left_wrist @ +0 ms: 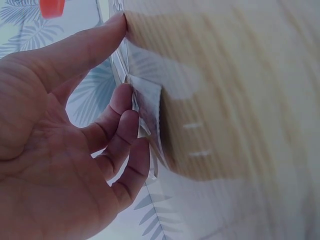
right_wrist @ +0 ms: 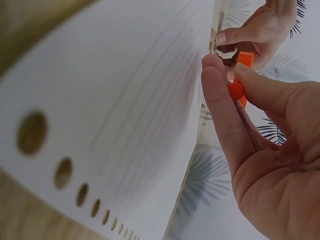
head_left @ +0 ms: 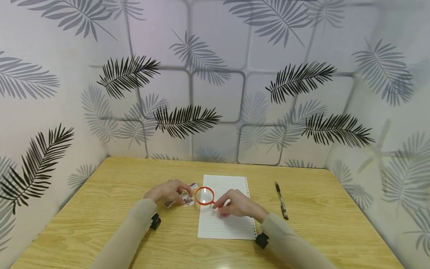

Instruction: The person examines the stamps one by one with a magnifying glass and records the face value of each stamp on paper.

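Observation:
My right hand [head_left: 235, 203] pinches the handle of an orange-rimmed magnifying glass [head_left: 204, 196] between thumb and fingers. Its lens stands over the left edge of a lined sheet of paper [head_left: 221, 228]. In the right wrist view the round handle end [right_wrist: 235, 91] shows between thumb and index finger. Left of the lens, my left hand [head_left: 169, 191] reaches down over several small printed stamp-like pieces [head_left: 189, 201]. The left wrist view has its thumb and fingertips spread apart at these pieces; one piece [left_wrist: 148, 100] tilts up off the wood by the fingertips.
A black-tipped pen [head_left: 281, 201] lies to the right of the paper. Punched holes run down the sheet's right edge. The wooden table [head_left: 134, 172] meets a leaf-patterned backdrop [head_left: 215, 142] at its back and sides. Dark cameras [head_left: 262, 240] sit on both wrists.

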Demonstrator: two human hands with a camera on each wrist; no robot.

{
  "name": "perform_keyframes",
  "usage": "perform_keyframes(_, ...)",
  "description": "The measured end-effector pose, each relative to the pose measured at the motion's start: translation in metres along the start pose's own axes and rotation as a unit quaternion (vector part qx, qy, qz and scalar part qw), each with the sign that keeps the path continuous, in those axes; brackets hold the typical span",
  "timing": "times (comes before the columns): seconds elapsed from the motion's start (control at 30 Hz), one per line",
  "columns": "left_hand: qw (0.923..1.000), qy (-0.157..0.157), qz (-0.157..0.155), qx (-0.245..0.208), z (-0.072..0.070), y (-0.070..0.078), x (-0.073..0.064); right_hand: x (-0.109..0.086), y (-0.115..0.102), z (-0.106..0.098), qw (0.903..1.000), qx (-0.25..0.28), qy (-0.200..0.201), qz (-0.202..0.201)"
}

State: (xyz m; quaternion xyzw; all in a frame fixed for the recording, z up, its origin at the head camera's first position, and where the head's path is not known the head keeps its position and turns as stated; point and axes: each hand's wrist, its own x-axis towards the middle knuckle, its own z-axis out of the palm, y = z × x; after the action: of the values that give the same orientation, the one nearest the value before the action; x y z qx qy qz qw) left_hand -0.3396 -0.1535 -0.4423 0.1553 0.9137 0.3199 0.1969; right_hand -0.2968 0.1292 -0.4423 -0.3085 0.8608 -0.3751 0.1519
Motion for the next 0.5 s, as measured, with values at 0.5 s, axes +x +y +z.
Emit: perform_keyframes(0.5, 0.9999, -0.004, 0.009, 0.006, 0.000, 0.001, -0.001, -0.013, 0.020, -0.008, 0.9919, 0.110, 0.050, 0.038)
